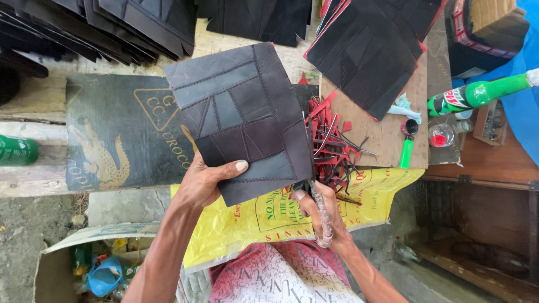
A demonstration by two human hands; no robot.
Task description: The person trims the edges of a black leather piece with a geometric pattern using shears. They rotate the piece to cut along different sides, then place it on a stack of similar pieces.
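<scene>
Our left hand (205, 182) grips the patchwork leather panel (241, 120) by its lower edge, thumb on top. Our right hand (320, 213) is closed around scissors (323, 216) at the panel's right edge. Just beyond: red trimmings (334, 140); farther, stacked dark panels (370, 50).

Wooden bench (45, 98), black leather stacks (112, 22), dark mat (112, 140)

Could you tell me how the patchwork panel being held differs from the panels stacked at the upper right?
The held patchwork panel is lifted off the table in the left hand, while the stacked panels lie flat on a board. The held panel's edges look plain dark; the stacked panels show red edging. The held panel is single; the stacked panels overlap. Both are dark, stitched from angular patches.
</scene>
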